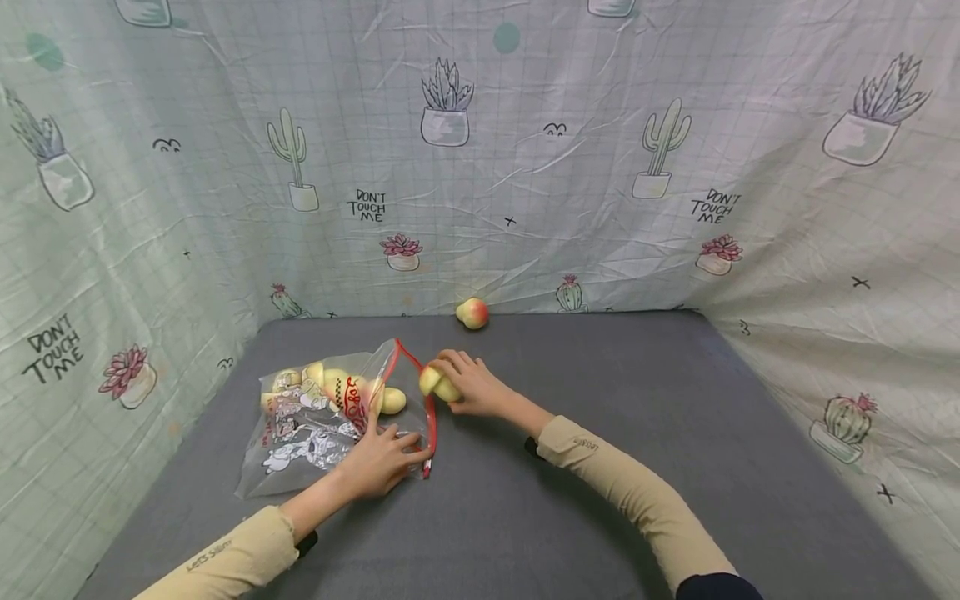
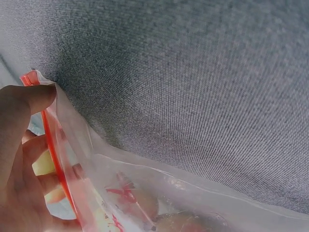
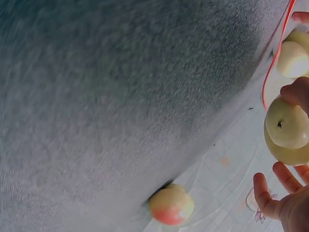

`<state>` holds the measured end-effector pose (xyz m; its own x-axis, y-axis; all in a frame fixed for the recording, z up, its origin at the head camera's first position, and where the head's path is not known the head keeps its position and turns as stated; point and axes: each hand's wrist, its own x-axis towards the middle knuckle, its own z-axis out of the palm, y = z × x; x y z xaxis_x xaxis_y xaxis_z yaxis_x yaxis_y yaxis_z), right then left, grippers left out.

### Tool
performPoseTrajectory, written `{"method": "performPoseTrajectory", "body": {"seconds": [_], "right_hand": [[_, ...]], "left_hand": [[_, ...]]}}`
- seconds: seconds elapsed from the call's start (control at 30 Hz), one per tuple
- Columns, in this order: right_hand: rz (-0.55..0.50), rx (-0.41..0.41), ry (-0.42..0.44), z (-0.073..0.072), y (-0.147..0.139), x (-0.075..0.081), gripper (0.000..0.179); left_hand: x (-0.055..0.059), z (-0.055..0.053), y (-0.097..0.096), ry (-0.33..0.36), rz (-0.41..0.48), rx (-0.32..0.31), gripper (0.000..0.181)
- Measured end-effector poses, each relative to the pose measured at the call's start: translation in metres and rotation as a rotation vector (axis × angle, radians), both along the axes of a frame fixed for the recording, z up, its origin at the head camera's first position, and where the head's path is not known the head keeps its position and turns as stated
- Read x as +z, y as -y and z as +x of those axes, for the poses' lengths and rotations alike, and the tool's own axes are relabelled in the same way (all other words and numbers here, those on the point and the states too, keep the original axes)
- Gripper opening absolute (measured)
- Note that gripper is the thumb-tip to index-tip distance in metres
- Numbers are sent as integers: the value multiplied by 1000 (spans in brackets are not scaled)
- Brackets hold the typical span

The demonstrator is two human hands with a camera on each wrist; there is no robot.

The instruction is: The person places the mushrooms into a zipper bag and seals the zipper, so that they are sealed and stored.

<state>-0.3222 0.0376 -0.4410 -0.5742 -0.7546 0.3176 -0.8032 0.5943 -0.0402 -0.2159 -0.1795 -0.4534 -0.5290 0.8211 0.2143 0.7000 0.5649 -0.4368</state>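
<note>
A clear plastic zip bag (image 1: 300, 479) with a red zip edge and printed figures lies at the left, its mouth facing right and held apart. Several yellow-green pears (image 1: 339, 385) are inside, one close to the opening. My left hand (image 1: 381, 460) grips the near side of the mouth; in the left wrist view its thumb (image 2: 41, 98) lies over the red zip edge, fingers on the other side. At the mouth's right side, my right hand (image 1: 478, 385) holds a pear (image 3: 285, 125) between thumb and fingers, right by the red edge.
Another pear (image 1: 473, 313), blushed red, lies at the back of the grey table (image 1: 600, 400), near the curtain. The cactus-printed curtain (image 1: 480, 183) rises behind and along both sides of the table.
</note>
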Motion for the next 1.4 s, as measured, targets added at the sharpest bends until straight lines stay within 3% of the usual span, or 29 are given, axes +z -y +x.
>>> {"method": "performPoseTrajectory", "body": {"seconds": [0.5, 0.83, 1.03, 1.23, 1.4], "right_hand": [[30, 1, -91, 3, 29, 2, 70], [42, -58, -164, 1, 43, 0, 67], [90, -91, -163, -2, 45, -2, 66], [94, -112, -144, -5, 46, -3, 49], [78, -63, -105, -7, 45, -6, 33]], "left_hand": [[1, 0, -1, 23, -24, -16, 41], [5, 3, -1, 48, -58, 4, 42], [5, 2, -1, 53, -79, 13, 41], [5, 1, -1, 49, -83, 18, 42], [6, -1, -2, 44, -81, 25, 43]]}}
